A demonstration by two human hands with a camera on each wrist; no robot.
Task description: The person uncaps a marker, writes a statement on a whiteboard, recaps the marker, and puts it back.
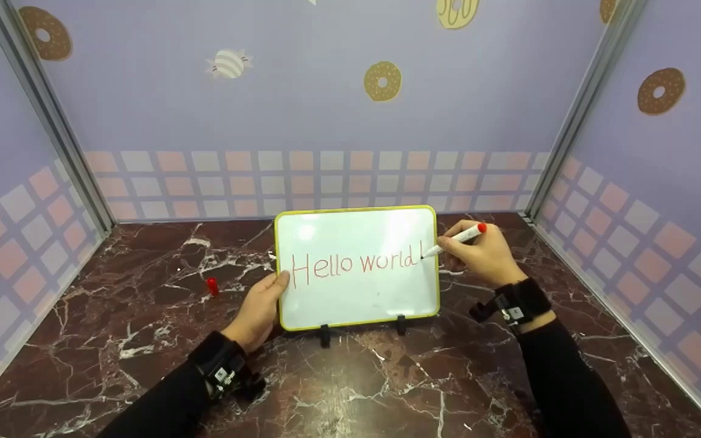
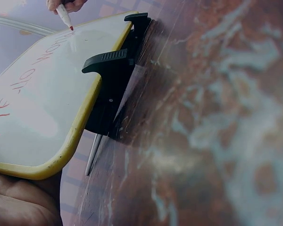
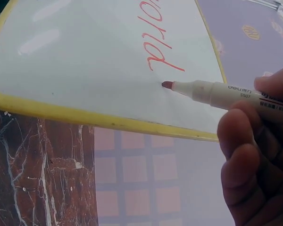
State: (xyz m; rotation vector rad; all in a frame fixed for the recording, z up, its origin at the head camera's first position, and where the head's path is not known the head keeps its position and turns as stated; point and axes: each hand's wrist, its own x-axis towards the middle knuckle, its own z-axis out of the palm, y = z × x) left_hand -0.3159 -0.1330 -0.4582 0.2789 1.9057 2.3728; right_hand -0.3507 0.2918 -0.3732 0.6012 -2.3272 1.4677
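A whiteboard [image 1: 356, 304] with a yellow frame leans upright on a black stand [image 2: 104, 101], bearing "Hello world!" in red handwriting [image 1: 326, 267]. My left hand [image 1: 259, 307] grips the board's left edge, thumb on the front face and the other fingers behind it, mostly hidden. In my right hand [image 1: 487, 252] a white marker [image 1: 460, 237] with a red end is pinched between thumb and fingers. Its dark red tip [image 3: 167, 85] is at the board's surface by the bottom of the exclamation stroke, just past the "d".
A red marker cap [image 1: 212, 286] lies on the dark marbled table [image 1: 162, 340], left of the board. Purple walls [image 1: 302, 121] with pink and white checks enclose the table at the back and sides. The stand's black feet [image 1: 325, 336] jut out in front of the board.
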